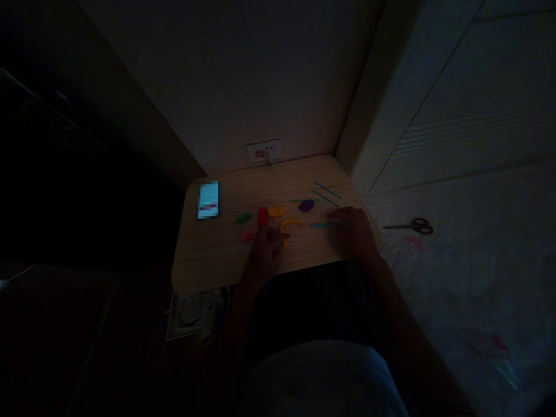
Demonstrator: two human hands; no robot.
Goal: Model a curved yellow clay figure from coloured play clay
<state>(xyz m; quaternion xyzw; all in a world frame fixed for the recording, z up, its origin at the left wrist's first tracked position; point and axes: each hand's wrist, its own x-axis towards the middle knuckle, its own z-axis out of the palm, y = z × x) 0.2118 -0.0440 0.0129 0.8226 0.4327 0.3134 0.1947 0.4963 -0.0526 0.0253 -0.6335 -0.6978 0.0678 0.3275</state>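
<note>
An orange strip of modelling clay (293, 222), bent into a hook, lies on the small wooden table. My left hand (266, 250) is closed at its lower arm, with thumb and forefinger on the clay. My right hand (355, 230) rests at the table's right side, its fingers curled around the end of a flat blue modelling tool (320, 225). Close to my left hand are a red clay piece (262, 216), a pink lump (247, 236), a green piece (244, 218) and another orange piece (277, 212). A purple lump (306, 205) lies farther right. Dim light blurs the finger contacts.
Thin blue sticks (326, 198) lie at the table's back right. A lit phone (209, 200) is at the back left of the table (208, 260). A wall socket (263, 152) holds a plug. Red-handled scissors (419, 226) lie beyond the right edge.
</note>
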